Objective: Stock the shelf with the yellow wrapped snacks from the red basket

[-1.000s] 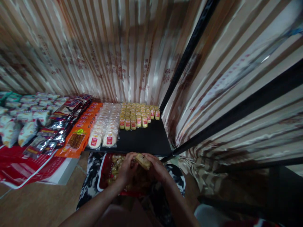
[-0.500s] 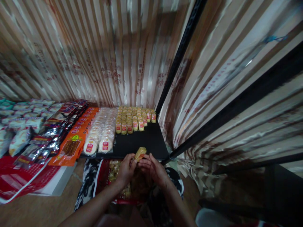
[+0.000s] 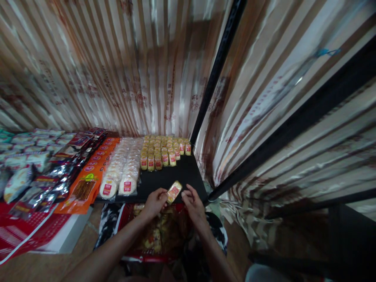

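Between my hands is a small yellow wrapped snack cake (image 3: 174, 192) with a red and white label facing up. My left hand (image 3: 156, 201) pinches its left end. Just right of the cake, my right hand (image 3: 193, 201) is apart from it, fingers loosely spread and slightly curled. Below my hands, a red basket (image 3: 141, 258) on my lap holds several more wrapped yellow cakes (image 3: 157, 239), partly hidden by my forearms. Ahead, rows of the same packed cakes (image 3: 158, 160) stand on the black shelf (image 3: 167, 180), labels toward me.
Left of the cake rows lie clear-wrapped round white biscuits (image 3: 127, 186), an orange snack packet (image 3: 84, 186), and dark shiny pouches (image 3: 63, 168). A red perforated basket (image 3: 29, 231) is at lower left. Black metal posts (image 3: 217, 74) and a striped plastic curtain (image 3: 147, 70) bound the shelf.
The snack cake has turned so its label faces up. My right hand has come off it while my left keeps hold. The view has shifted slightly.
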### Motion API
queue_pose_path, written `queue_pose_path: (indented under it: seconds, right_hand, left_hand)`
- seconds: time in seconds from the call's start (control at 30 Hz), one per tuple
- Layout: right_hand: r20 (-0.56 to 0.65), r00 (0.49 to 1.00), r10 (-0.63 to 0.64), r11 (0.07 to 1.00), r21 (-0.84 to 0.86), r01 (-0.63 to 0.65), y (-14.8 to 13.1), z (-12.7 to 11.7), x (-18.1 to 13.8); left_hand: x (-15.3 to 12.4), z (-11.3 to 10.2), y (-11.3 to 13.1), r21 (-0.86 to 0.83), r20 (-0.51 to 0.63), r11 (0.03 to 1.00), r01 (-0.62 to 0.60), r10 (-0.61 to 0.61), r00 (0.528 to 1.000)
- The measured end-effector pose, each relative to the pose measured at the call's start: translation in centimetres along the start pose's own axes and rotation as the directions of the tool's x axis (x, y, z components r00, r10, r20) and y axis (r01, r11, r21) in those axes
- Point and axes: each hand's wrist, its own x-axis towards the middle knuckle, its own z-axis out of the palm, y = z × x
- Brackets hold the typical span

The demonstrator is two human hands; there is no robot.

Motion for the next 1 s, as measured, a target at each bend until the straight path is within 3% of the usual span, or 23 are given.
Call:
queue_pose_path:
  seconds: [0.07, 0.13, 0.2, 0.27, 0.33, 0.43, 0.53, 0.67, 0.8, 0.9, 1.0]
  right_hand:
    - [-0.007, 0.988, -0.153, 0.977, -0.150, 0.150, -0.1, -0.1, 0.4]
    - [0.082, 0.936, -0.343, 0.880, -0.320, 0.350, -0.4, -0.4, 0.7]
    - [0.226, 0.828, -0.514, 0.689, -0.466, 0.555, -0.9, -0.7, 0.9]
    - [0.350, 0.722, -0.597, 0.492, -0.552, 0.674, -1.2, -0.9, 1.0]
    - [0.408, 0.676, -0.613, 0.374, -0.604, 0.704, -1.4, -0.9, 1.2]
    - [0.405, 0.672, -0.620, 0.296, -0.673, 0.678, -1.5, -0.7, 1.6]
    - [0.386, 0.691, -0.610, 0.280, -0.711, 0.645, -1.5, -0.4, 2.3]
    - [0.415, 0.710, -0.569, 0.290, -0.707, 0.645, -1.2, -0.2, 3.4]
    - [0.378, 0.699, -0.607, 0.287, -0.717, 0.636, -0.7, 0.0, 4.6]
    - [0.295, 0.715, -0.634, 0.320, -0.742, 0.589, -0.3, 0.2, 5.9]
    - [0.163, 0.765, -0.623, 0.394, -0.779, 0.487, 0.1, 0.4, 7.8]
  left_hand:
    - [0.3, -0.5, 0.8, 0.073, 0.072, 0.997, 0.010, -0.015, 0.997]
    - [0.7, -1.0, 1.6, 0.138, 0.150, 0.990, 0.009, -0.030, 0.988]
    - [1.3, -1.5, 2.4, 0.205, 0.200, 0.979, -0.023, -0.019, 0.980]
    - [2.1, -1.9, 3.2, 0.287, 0.230, 0.955, -0.079, 0.012, 0.973]
    - [2.8, -2.1, 4.1, 0.352, 0.256, 0.928, -0.121, 0.029, 0.966]
    - [4.0, -2.1, 5.3, 0.407, 0.287, 0.902, -0.145, 0.024, 0.958]
    - [5.2, -1.7, 6.2, 0.501, 0.288, 0.850, -0.161, 0.011, 0.958]
    - [6.7, -0.9, 7.7, 0.680, 0.292, 0.690, -0.247, 0.054, 0.955]
    - [7.8, -0.1, 9.6, 0.776, 0.289, 0.558, -0.295, 0.100, 0.952]
    - [8.9, 0.4, 10.4, 0.782, 0.288, 0.555, -0.283, 0.081, 0.954]
    - [10.4, 1.2, 10.3, 0.711, 0.222, 0.643, -0.283, 0.177, 0.959]
